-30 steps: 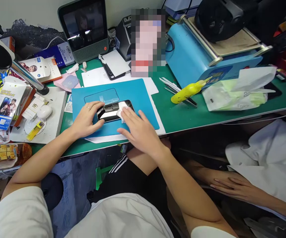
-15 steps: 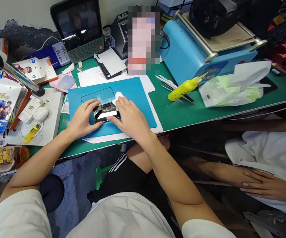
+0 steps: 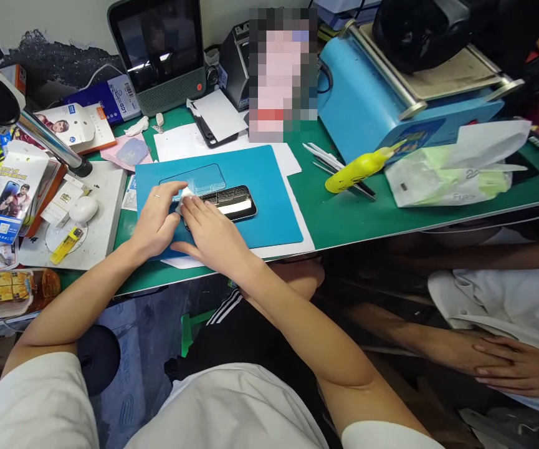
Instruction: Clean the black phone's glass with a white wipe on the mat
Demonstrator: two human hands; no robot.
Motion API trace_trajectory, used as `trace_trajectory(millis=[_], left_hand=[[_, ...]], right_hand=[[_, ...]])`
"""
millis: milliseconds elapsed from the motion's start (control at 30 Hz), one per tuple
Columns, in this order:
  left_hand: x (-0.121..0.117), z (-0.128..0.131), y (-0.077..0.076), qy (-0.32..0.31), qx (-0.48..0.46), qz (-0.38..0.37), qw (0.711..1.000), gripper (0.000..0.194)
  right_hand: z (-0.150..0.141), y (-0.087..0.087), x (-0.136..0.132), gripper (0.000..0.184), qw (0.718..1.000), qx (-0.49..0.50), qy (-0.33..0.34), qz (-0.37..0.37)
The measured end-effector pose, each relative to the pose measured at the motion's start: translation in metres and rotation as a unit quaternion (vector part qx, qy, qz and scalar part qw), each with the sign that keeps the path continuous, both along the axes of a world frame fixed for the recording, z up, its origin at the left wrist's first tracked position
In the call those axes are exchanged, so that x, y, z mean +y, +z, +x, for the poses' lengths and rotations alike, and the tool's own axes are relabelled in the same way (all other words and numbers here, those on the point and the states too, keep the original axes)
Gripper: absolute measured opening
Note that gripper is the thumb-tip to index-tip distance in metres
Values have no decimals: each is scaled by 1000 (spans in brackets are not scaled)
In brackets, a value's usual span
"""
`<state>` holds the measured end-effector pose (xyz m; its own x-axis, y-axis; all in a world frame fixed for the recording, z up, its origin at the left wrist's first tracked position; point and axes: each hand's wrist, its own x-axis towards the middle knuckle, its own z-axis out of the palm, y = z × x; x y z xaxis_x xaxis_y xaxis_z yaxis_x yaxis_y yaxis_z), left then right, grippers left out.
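A smartphone (image 3: 238, 202) with a dark, glossy face lies flat on a blue mat (image 3: 278, 212); its left end is covered by my hands. Under the fingertips of my right hand (image 3: 213, 231) is a crumpled white tissue (image 3: 187, 193), pressed onto that left end. My left hand (image 3: 154, 221) curls around the same end, thumb and forefinger on either side, partly hidden by the tissue. Just behind the phone lies a clear screen protector (image 3: 213, 174) with a dark outline.
Beyond the mat lie a black phone case (image 3: 204, 128) and white paper. On the right are a yellow bottle (image 3: 351, 171), a tissue pack (image 3: 451, 178) and a blue machine (image 3: 362, 106). To the left stand boxes and a lamp pole (image 3: 54, 143). Another person's hands (image 3: 507, 365) rest at lower right.
My right hand has wiped leftward with the tissue from the phone's right part to its left end, baring the right part. My left hand stays at the left end.
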<state>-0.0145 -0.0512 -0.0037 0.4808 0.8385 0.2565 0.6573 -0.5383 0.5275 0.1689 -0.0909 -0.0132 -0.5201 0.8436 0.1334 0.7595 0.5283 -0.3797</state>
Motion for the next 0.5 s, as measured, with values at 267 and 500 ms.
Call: trace_trajectory(millis=[267,500], left_hand=[[2,-1,-1,-29,5,-7,1000,57],[1,2,0,-68,22,-14,997,56]], right_hand=[[2,2,-21,80,1000,5,4,11],[11,1,-45,83,1000,0,-12,9]])
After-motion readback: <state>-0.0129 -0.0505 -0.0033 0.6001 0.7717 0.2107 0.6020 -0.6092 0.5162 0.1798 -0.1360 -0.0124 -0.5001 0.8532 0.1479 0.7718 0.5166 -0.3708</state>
